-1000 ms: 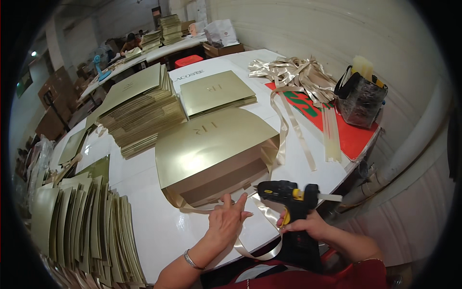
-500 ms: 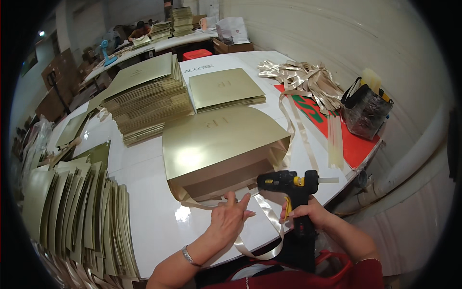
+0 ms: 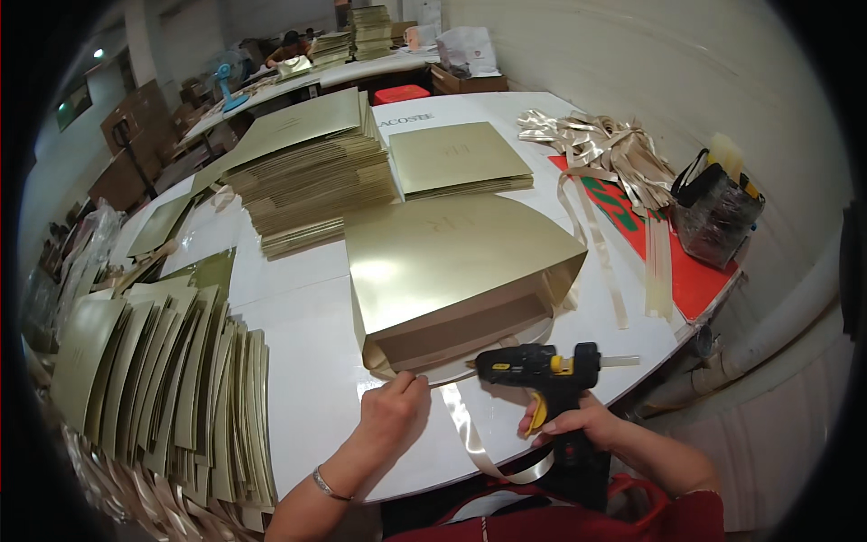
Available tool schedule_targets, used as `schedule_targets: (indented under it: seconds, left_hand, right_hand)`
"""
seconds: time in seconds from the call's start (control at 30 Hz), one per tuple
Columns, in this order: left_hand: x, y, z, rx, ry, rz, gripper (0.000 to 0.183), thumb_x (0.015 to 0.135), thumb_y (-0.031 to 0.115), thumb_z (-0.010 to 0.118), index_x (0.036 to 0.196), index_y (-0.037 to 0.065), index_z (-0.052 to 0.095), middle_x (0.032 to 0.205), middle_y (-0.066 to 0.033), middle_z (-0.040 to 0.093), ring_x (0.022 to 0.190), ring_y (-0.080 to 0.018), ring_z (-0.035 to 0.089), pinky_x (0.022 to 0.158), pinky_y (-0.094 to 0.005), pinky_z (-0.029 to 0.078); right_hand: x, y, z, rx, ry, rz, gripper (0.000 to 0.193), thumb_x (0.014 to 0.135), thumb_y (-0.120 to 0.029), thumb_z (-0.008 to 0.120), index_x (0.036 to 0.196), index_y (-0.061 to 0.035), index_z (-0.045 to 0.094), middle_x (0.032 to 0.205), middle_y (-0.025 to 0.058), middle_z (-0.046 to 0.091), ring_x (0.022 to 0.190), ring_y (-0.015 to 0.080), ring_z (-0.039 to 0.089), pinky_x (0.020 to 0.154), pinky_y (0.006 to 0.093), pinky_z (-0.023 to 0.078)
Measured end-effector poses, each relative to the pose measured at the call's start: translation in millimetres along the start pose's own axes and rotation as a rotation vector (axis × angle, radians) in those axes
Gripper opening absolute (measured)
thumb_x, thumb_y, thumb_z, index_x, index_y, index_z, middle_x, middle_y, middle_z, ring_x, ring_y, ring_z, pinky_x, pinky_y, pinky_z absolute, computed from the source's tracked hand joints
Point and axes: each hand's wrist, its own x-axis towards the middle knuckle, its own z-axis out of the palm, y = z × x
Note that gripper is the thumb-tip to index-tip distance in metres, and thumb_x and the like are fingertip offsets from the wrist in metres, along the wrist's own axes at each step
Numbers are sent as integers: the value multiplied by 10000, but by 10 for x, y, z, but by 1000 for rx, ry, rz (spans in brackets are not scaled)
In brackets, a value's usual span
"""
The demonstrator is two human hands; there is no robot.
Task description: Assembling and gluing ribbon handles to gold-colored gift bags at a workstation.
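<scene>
- Gold bag point(image 3: 452, 257): lies on table point(image 3: 312, 361), mouth facing the person; deep interior hidden.
- Left hand point(image 3: 395, 408): fingers curled at the mouth's edge; cannot tell whether they pinch anything.
- Right hand point(image 3: 578, 423): wrapped around glue gun point(image 3: 542, 365), partly covering its handle.

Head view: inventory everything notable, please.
Open bag: one, gold, table centre
Ribbon loop: one, cream, near edge
Glue gun: one, black and yellow, right foreground
Tall stack: one, gold, behind left
Low stack: one, gold, behind
Fanned pile: one, gold, left
Ribbon heap: one, cream, right
Glue sticks: several, translucent, right
Container: one, black, far right
Sheet: one, red and green, right
Table: one, white, underneath
Fan: one, blue, background
Carrier bag: one, white, background
Person: one, clothing unclear, background
Left hand: one, bare, by open bag's near rim
Right hand: one, bare, gripping glue gun
</scene>
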Motion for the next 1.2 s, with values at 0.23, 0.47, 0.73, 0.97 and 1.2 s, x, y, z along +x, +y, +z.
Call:
schedule_targets:
  seconds: [0.23,0.47,0.73,0.97,1.2]
  left_hand:
    - [-27,-76,44,-31,35,40,132,668,11,622,675,65,502,663,-60,480,552,-213,576,445,-325,466]
    - [-91,-111,69,-8,58,24,129,669,15,622,668,70,505,658,-57,481,551,-210,576,441,-324,458]
    - [-112,-124,52,-40,28,10,87,687,9,651,709,52,578,722,-66,574,567,-225,603,464,-317,483]
    - [-132,-75,69,-44,39,24,93,675,12,655,715,53,581,727,-66,574,539,-214,596,459,-307,479]
    - [-128,-45,79,-48,32,33,91,678,17,642,712,56,567,699,-62,546,527,-211,589,443,-312,463]
  right_hand:
    - [241,168,140,-23,-9,76,333,697,2,615,1018,34,534,877,164,622,839,284,643,682,355,543]
    - [177,-96,345,88,79,-28,281,717,-2,642,979,34,546,828,131,633,802,233,647,709,327,527]
    - [185,-87,204,-99,-43,138,398,670,-58,621,1047,36,533,969,186,620,927,305,633,736,388,539]
    - [669,-19,439,216,-172,14,378,748,-58,607,1106,31,523,1093,183,602,966,259,624,830,358,529]
    - [814,8,447,26,-49,61,291,743,-55,580,1014,39,533,921,186,619,879,311,645,683,382,559]
